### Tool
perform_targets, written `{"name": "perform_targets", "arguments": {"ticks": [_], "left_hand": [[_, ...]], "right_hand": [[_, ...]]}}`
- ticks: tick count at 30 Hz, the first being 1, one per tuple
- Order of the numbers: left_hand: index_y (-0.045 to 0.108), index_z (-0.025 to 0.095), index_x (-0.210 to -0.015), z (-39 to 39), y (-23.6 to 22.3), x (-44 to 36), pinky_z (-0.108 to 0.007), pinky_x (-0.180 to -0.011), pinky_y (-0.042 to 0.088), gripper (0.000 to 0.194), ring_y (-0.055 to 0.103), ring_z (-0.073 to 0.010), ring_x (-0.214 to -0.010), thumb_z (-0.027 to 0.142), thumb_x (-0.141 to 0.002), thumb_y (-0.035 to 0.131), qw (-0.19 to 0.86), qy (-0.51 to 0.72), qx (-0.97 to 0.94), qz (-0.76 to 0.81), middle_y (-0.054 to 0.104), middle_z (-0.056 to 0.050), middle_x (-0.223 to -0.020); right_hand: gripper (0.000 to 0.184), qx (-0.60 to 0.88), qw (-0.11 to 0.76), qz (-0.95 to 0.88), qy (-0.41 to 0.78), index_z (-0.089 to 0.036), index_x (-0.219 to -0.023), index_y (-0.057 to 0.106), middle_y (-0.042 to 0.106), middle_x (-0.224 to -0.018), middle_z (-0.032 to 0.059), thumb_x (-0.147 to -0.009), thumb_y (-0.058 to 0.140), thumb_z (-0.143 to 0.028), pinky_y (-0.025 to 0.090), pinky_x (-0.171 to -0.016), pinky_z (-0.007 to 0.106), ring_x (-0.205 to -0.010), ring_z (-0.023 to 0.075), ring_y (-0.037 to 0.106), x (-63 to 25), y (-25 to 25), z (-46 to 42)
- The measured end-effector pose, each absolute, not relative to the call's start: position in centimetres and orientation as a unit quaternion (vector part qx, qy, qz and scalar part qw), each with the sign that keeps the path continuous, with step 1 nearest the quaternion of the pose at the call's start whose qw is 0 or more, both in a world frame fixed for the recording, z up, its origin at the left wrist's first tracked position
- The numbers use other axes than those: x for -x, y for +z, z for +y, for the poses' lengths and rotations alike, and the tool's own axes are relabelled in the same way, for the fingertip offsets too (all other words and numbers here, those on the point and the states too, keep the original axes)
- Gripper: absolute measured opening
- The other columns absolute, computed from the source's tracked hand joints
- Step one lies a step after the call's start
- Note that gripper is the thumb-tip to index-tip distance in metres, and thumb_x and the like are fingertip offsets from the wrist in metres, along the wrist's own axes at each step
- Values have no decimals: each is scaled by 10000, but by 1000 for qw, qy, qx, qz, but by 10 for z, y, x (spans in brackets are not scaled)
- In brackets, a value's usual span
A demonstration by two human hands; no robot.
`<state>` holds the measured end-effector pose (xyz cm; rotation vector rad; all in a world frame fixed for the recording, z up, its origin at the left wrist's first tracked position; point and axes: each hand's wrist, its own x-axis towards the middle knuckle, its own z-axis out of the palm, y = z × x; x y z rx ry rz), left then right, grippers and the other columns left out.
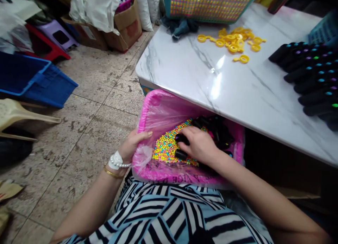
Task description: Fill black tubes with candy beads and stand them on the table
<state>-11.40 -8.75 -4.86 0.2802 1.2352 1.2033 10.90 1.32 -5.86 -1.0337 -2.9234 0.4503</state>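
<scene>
A pink tray (148, 112) lined with clear plastic rests on my lap, partly under the marble table (237, 92). It holds many small coloured beads (165, 149) and several black tubes (216, 129). My left hand (133, 143) grips the tray's near left rim, fingers curled over the plastic. My right hand (199, 145) is down in the tray, fingers closed round black tubes (181, 138) lying on the beads.
On the table lie yellow plastic rings (233, 40) and a stack of black tubes with coloured tips (311, 75). A mesh basket (208, 3) stands at the back. On the floor are a blue crate (31, 80), cardboard boxes (126, 26) and stools.
</scene>
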Motion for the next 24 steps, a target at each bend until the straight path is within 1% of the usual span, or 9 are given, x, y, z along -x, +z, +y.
{"name": "perform_targets", "arguments": {"ticks": [4, 7, 12, 14, 16, 18, 21, 23, 24], "left_hand": [[769, 121, -983, -87, -51, 116, -281, -601, 551, 380, 671, -178, -561, 266, -637, 831, 647, 523, -120, 542, 776, -70, -794], [773, 121, -989, -85, -49, 115, -305, -634, 566, 376, 689, -202, -591, 260, -643, 823, 656, 522, -121, 532, 771, -70, -758], [771, 119, -1041, -84, -46, 114, -304, -640, 584, 428, 735, -258, -739, 250, -639, 830, 654, 532, -116, 525, 793, -91, -856], [764, 129, -1071, -85, -47, 115, -295, -605, 589, 460, 731, -240, -705, 259, -635, 835, 661, 529, -110, 520, 795, -91, -897], [766, 124, -1055, -84, -48, 116, -287, -539, 582, 459, 705, -210, -607, 285, -631, 838, 671, 514, -104, 524, 790, -87, -848], [771, 114, -1019, -83, -48, 116, -277, -482, 566, 445, 673, -190, -528, 306, -623, 842, 674, 500, -102, 534, 777, -81, -775], [771, 116, -1033, -81, -47, 113, -279, -518, 581, 453, 689, -195, -564, 300, -625, 843, 668, 507, -110, 534, 787, -93, -833], [771, 121, -1042, -81, -45, 111, -280, -548, 589, 450, 699, -196, -596, 290, -632, 844, 666, 514, -113, 528, 792, -98, -874], [774, 122, -1032, -81, -44, 111, -278, -548, 588, 437, 698, -194, -597, 288, -634, 844, 666, 515, -112, 528, 791, -95, -869]], "right_hand": [[127, 276, -35, -959, 50, -151, -943, 661, 696, -943, 136, -907, 545, -112, 498, -813, 376, -927, 278, 594, -119, -55, 28], [156, 205, -39, -971, 119, -148, -999, 663, 704, -955, 126, -906, 548, -98, 523, -800, 373, -930, 269, 605, -120, -61, 24], [272, 222, 130, -910, 326, -205, -1158, 628, 713, -1092, 69, -891, 610, -156, 538, -916, 342, -1011, 196, 665, -137, -61, 13], [289, 239, 178, -879, 372, -237, -1173, 628, 713, -1101, 39, -890, 606, -182, 544, -909, 318, -1006, 176, 679, -148, -57, 14], [302, 253, 202, -878, 353, -245, -1180, 635, 706, -1107, 41, -890, 586, -178, 547, -910, 328, -1016, 182, 674, -156, -55, 18], [289, 265, 176, -909, 268, -222, -1165, 651, 695, -1117, 78, -899, 562, -153, 549, -912, 368, -1037, 215, 650, -156, -59, 22], [200, 245, 41, -960, 127, -163, -1048, 683, 686, -1029, 136, -917, 539, -115, 555, -848, 399, -985, 261, 615, -143, -66, 24], [162, 211, -20, -971, 110, -145, -993, 683, 676, -969, 133, -914, 548, -103, 553, -820, 392, -949, 262, 607, -133, -69, 22], [157, 196, -21, -971, 135, -141, -1004, 679, 675, -971, 126, -904, 566, -99, 551, -828, 388, -952, 257, 608, -131, -69, 20]]}}
